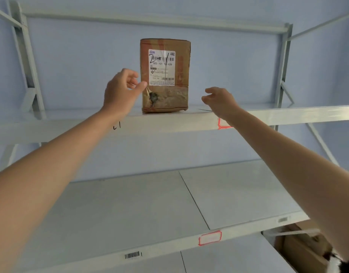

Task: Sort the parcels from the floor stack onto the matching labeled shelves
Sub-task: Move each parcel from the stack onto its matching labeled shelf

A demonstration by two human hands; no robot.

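Observation:
A brown cardboard parcel (165, 75) stands upright on the upper shelf (169, 123), its white shipping label with handwritten marks facing me. My left hand (121, 91) hovers at the parcel's lower left edge, fingers loosely curled, thumb tip at or just off the cardboard, gripping nothing. My right hand (219, 100) is raised to the right of the parcel, a clear gap away from it, fingers relaxed and holding nothing. A handwritten mark (117, 126) sits on the shelf's front lip below my left wrist.
A red-bordered label (223, 124) on the upper shelf lip is partly hidden by my right forearm. The lower shelf (130, 209) carries a red-bordered label (210, 237) and a barcode sticker (132, 255). Cardboard boxes (301, 247) lie low at the right. Grey uprights frame both sides.

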